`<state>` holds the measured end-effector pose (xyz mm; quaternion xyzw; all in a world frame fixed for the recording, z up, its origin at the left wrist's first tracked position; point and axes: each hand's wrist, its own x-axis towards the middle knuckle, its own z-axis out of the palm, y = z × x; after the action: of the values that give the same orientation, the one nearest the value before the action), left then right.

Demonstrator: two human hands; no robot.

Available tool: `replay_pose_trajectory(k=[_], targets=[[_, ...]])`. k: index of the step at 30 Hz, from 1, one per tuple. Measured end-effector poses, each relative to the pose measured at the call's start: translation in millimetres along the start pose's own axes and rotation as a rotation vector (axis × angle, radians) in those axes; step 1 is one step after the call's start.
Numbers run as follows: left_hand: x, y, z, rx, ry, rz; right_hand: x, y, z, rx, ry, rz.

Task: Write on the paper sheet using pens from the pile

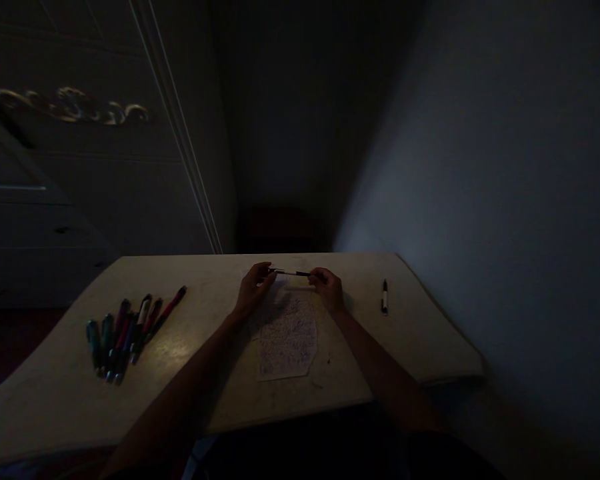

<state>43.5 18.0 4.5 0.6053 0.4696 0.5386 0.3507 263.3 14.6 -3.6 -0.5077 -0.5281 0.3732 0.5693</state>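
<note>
Between my two hands a black and white pen (291,273) is held level, just above the far part of the table. My left hand (253,288) has its thumb and fingers closed on the pen's left end. At the other end, the fingers of my right hand (329,287) pinch the dark part. Below the hands lies a sheet of paper (287,340) covered in dense writing or scribbles, with part of another sheet (254,327) showing under its left side. Dim light hides the pen's finer details.
Several pens (125,337) in green, red, purple and black lie in a group on the left of the white table (190,393). A single black and white pen (385,297) lies at the right. A wall (480,167) rises on the right; a panelled cabinet (100,187) stands at the left.
</note>
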Motion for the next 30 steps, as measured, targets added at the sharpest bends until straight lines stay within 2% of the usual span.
replay_pose_trajectory(k=[5,12,15,20,25,30], targets=[[0.5,3.9,-1.6,0.039,-0.058,-0.009,-1.6,-0.1,0.6,-0.018,-0.009,-0.025],[-1.7,2.7,-1.0,0.009,-0.109,0.109,-2.2,0.6,0.0,-0.031,-0.004,-0.058],[-4.8,3.4,1.4,-0.015,-0.063,0.1,-1.3,0.2,-1.3,-0.047,0.01,-0.068],[-4.9,5.9,-1.2,0.107,0.053,0.052,-1.4,-2.3,-2.4,0.0,0.028,-0.063],[-2.7,10.2,-3.8,0.072,0.018,0.044,-4.5,-6.7,-3.4,-0.021,0.045,-0.095],[-3.4,13.0,-3.3,0.072,0.018,0.112,-5.6,-7.8,-4.7,-0.031,0.055,-0.098]])
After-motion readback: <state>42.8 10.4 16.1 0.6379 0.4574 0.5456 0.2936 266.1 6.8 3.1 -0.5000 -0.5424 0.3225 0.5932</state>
